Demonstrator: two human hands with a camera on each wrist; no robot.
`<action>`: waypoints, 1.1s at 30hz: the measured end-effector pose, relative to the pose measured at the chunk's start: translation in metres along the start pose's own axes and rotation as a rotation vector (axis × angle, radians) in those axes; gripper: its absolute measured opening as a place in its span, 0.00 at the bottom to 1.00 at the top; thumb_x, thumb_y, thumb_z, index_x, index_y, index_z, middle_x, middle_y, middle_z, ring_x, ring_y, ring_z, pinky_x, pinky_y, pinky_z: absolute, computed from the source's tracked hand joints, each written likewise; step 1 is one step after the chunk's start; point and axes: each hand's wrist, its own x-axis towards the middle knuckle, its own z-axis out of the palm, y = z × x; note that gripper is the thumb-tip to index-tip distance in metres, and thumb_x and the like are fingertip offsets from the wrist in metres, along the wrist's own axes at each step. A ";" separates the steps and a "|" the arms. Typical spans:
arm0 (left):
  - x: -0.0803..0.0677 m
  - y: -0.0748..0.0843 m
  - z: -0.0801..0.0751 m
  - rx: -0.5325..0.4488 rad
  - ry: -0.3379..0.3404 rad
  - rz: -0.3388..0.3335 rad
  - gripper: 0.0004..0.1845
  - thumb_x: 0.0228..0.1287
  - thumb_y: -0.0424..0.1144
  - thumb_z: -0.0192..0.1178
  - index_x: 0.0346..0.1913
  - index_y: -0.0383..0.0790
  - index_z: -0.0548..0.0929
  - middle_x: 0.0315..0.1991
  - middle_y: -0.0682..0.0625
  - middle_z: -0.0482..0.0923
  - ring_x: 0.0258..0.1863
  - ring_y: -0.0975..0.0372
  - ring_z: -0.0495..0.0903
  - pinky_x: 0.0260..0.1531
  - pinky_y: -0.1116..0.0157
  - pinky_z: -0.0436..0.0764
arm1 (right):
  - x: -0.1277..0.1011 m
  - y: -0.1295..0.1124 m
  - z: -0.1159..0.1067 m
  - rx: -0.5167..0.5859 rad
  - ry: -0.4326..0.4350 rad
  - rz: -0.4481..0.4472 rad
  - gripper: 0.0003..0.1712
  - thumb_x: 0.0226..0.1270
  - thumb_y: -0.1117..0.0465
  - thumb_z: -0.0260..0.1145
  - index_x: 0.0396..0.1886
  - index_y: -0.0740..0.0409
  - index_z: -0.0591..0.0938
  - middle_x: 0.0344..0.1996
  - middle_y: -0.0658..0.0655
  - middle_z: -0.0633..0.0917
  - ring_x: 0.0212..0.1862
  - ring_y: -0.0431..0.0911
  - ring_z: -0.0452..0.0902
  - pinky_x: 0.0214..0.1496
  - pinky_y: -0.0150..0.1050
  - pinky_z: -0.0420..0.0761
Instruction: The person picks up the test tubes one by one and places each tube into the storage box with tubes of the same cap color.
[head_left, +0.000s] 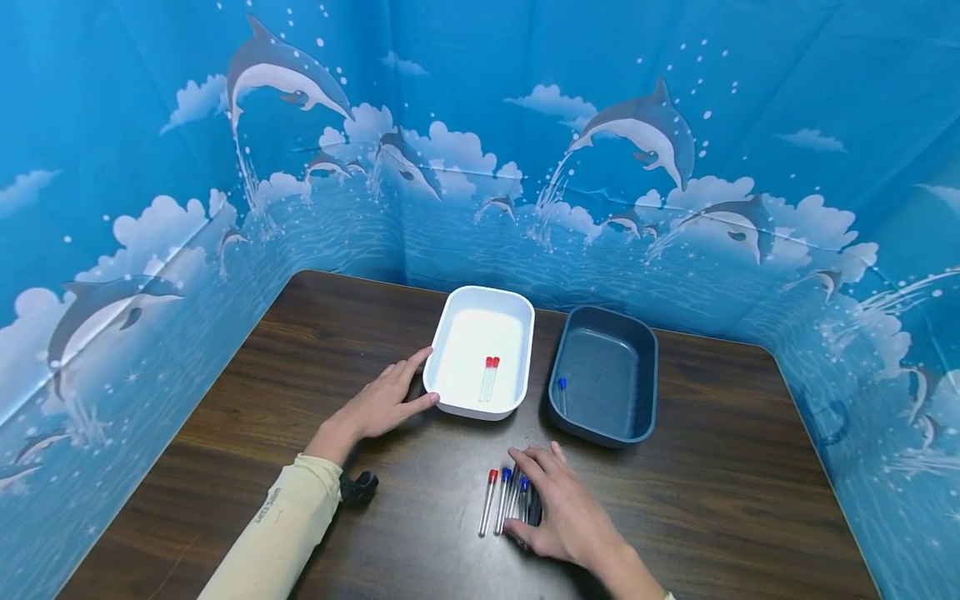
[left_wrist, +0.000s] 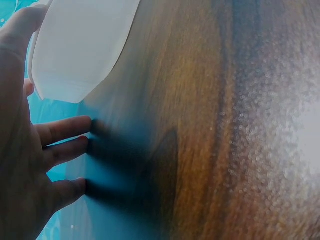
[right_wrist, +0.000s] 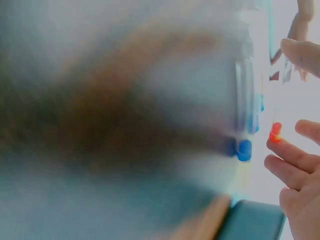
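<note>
On the brown surface [head_left: 315,367], sorting partly done: two red-capped tubes [head_left: 489,379] lie in the white tray [head_left: 450,400], one blue-capped tube [head_left: 562,392] in the dark blue tray [head_left: 645,392]. Left to sort: loose tubes [head_left: 501,500] near front edge, one red, the rest blue. Right hand [head_left: 558,508] rests over them, fingers relaxed, no clear grip. Left hand [head_left: 378,406] steadies the white tray, fingers straight.
</note>
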 end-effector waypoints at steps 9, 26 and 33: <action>-0.002 -0.002 0.001 -0.005 0.010 0.013 0.48 0.61 0.76 0.45 0.79 0.61 0.43 0.69 0.46 0.65 0.61 0.54 0.67 0.57 0.47 0.70 | 0.001 0.001 -0.025 -0.015 0.102 -0.009 0.49 0.51 0.36 0.74 0.71 0.47 0.69 0.66 0.57 0.72 0.70 0.55 0.62 0.70 0.57 0.57; -0.002 -0.002 0.000 0.005 -0.006 0.005 0.46 0.65 0.70 0.51 0.79 0.61 0.43 0.69 0.47 0.64 0.61 0.55 0.67 0.58 0.48 0.70 | 0.030 0.008 -0.072 -0.136 0.293 -0.118 0.50 0.50 0.37 0.75 0.70 0.53 0.71 0.65 0.59 0.73 0.69 0.56 0.65 0.70 0.54 0.57; 0.001 -0.003 0.000 0.006 -0.016 0.002 0.48 0.63 0.73 0.48 0.79 0.61 0.43 0.70 0.47 0.63 0.61 0.55 0.66 0.58 0.48 0.70 | 0.047 0.009 -0.075 -0.115 0.305 -0.115 0.49 0.51 0.38 0.75 0.71 0.52 0.70 0.65 0.61 0.73 0.70 0.61 0.62 0.66 0.59 0.63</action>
